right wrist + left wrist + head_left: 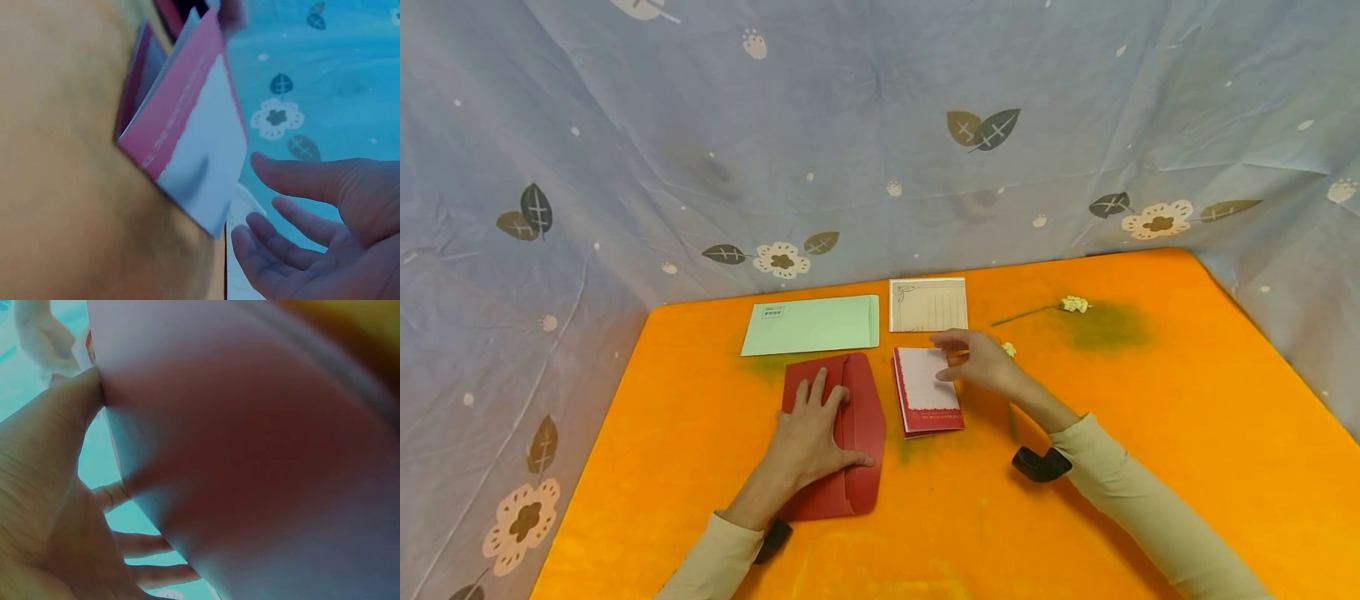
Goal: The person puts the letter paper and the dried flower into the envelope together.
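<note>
My left hand (805, 442) rests with spread fingers on a red envelope (867, 417), whose flap points right. In the left wrist view, the thumb and fingertips touch the envelope (250, 456), which shows as a large blurred sheet. To the right lies a folded red and white card (925, 387), standing slightly ajar in the right wrist view. Beside the card's upper right edge hovers my right hand (983, 363). Its fingers are loosely bent, and the right wrist view shows a gap between the hand (337, 231) and the card (200, 150).
Behind the red envelope lies a pale green envelope (812, 325). A cream lined card (928, 305) lies to its right. One yellow flower (1075, 304) lies at the back right, and another (1008, 349) is partly hidden by my right hand. Patterned cloth (880, 125) hangs behind the orange table (1150, 400).
</note>
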